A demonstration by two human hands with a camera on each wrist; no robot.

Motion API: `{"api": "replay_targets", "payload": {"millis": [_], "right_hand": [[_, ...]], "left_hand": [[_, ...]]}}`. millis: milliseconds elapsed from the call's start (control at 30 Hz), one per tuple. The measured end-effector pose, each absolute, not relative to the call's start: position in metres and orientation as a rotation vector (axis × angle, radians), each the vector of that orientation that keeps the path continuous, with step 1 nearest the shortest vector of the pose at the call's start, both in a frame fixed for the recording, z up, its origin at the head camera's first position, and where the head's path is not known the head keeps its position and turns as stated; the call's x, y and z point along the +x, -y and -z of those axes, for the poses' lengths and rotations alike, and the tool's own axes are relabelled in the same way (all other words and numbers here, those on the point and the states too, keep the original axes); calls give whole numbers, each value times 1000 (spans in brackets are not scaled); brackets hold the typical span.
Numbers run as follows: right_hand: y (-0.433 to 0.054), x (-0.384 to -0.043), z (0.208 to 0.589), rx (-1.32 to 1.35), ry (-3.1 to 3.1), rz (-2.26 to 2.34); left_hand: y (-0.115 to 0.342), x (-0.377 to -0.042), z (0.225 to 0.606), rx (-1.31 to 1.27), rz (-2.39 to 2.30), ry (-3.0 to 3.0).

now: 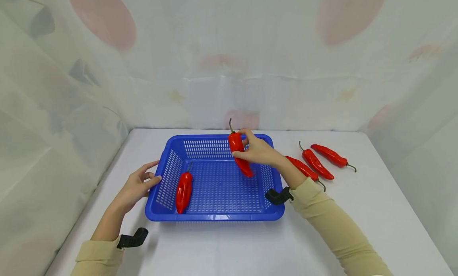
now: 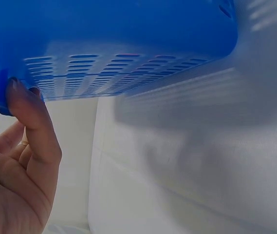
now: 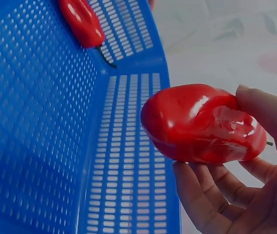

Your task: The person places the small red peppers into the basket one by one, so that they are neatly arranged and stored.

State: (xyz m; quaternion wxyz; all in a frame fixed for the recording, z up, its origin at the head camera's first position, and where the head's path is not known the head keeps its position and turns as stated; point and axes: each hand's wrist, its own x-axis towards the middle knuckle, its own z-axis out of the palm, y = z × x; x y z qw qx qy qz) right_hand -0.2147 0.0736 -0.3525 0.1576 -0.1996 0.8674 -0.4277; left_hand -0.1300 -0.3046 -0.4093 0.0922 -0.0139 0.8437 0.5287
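Observation:
My right hand (image 1: 259, 149) pinches a red chili pepper (image 1: 237, 144) between thumb and fingers, over the right half of a blue plastic basket (image 1: 214, 217). Its stem points up and away, its tip down toward the basket floor. In the right wrist view the glossy held pepper (image 3: 196, 124) lies across the fingers. My left hand (image 1: 136, 185) grips the basket's left rim, its thumb (image 2: 31, 109) against the edge in the left wrist view. Inside, at the left, lies one red chili pepper (image 1: 184, 192), stem toward the back.
Right of the basket, three red chili peppers lie on the white table (image 1: 358, 212): one partly behind my right forearm (image 1: 302, 168), one in the middle (image 1: 317, 164), one farther back (image 1: 329, 155). Pale patterned sheeting (image 1: 222, 97) hangs behind and at both sides.

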Motion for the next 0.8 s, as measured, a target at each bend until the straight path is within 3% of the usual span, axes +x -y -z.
{"api": "replay_targets", "payload": {"millis": [800], "right_hand": [[-22,-215,369,-613,-2351,1291]], "left_hand": [[303,-129,407,-31,-1561,-2519]]}}
